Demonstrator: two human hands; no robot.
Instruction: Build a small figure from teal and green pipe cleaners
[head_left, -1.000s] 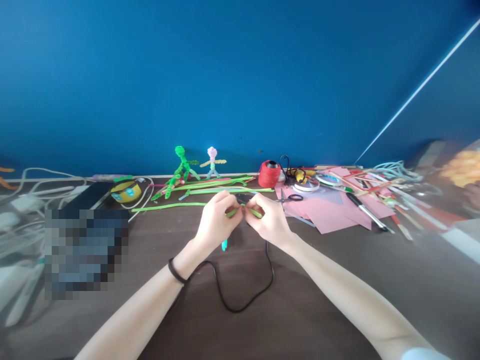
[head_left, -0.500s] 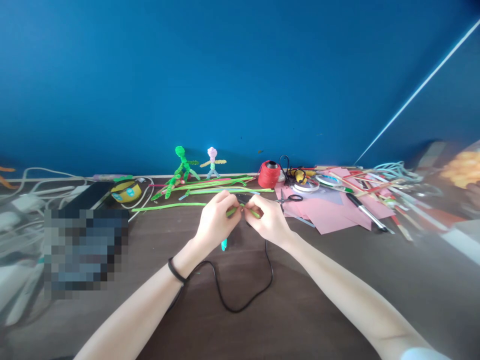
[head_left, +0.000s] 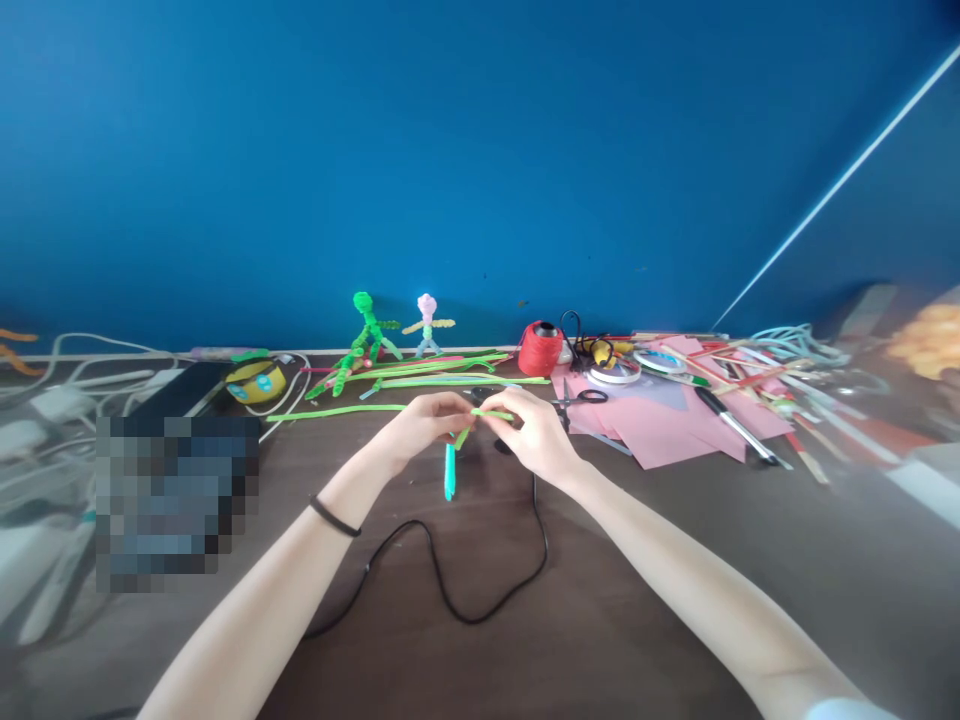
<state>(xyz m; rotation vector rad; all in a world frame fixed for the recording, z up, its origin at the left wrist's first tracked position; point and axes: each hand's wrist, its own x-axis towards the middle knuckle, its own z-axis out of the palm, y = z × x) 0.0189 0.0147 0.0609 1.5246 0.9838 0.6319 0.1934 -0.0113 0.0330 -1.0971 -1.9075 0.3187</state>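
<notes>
My left hand (head_left: 420, 428) and my right hand (head_left: 534, 434) meet over the middle of the brown table (head_left: 615, 590). Both pinch a light green pipe cleaner (head_left: 491, 414) between their fingertips. A short turquoise piece (head_left: 449, 472) hangs straight down from the left hand's fingers, joined to the green one. A black band sits on my left wrist. Behind the hands lie several long green pipe cleaners (head_left: 337, 411).
Two pipe-cleaner figures, a green one (head_left: 365, 330) and a pink-headed one (head_left: 427, 322), stand by the blue wall. A red thread spool (head_left: 539, 349), scissors (head_left: 581, 397), pink paper (head_left: 652, 425), a marker (head_left: 731, 423) and tape rolls lie right. A black cable (head_left: 480, 590) loops in front. Yellow tape measure (head_left: 255, 383) left.
My left hand has turned and lifted, so the turquoise piece, before mostly hidden under it, now hangs in full view. The green pipe cleaner lies flatter between the two hands.
</notes>
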